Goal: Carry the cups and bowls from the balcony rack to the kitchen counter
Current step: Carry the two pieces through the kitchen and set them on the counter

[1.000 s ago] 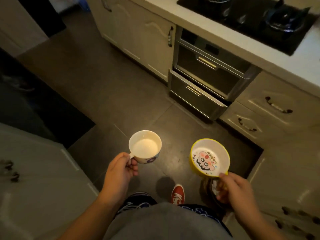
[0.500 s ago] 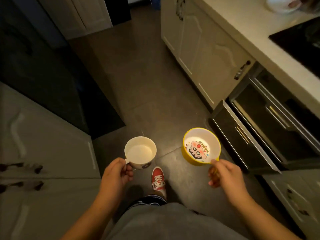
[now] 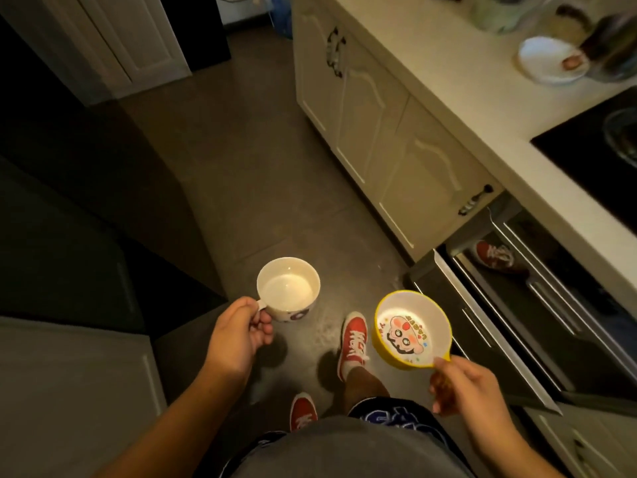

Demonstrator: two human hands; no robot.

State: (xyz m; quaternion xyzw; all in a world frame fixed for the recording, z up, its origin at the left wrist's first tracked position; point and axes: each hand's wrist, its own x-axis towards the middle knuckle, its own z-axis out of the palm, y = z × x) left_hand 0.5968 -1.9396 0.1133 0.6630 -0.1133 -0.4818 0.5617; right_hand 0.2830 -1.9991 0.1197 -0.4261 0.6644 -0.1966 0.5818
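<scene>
Head view looks down on both hands carrying crockery over the kitchen floor, with the table (image 3: 458,108) ahead on the right. Left hand (image 3: 238,334) curls around the handle of a white cup (image 3: 289,289), held upright; it looks ceramic, fairly weighty and breakable, so the handle suits it. Right hand (image 3: 465,384) pinches the tab on a yellow bowl (image 3: 412,328), probably light plastic, which could tip from that one-sided grip.

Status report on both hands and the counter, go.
Left hand grips white mug by its handle. Right hand holds yellow cartoon bowl by its tab. Counter ahead right; floor path clear.
</scene>
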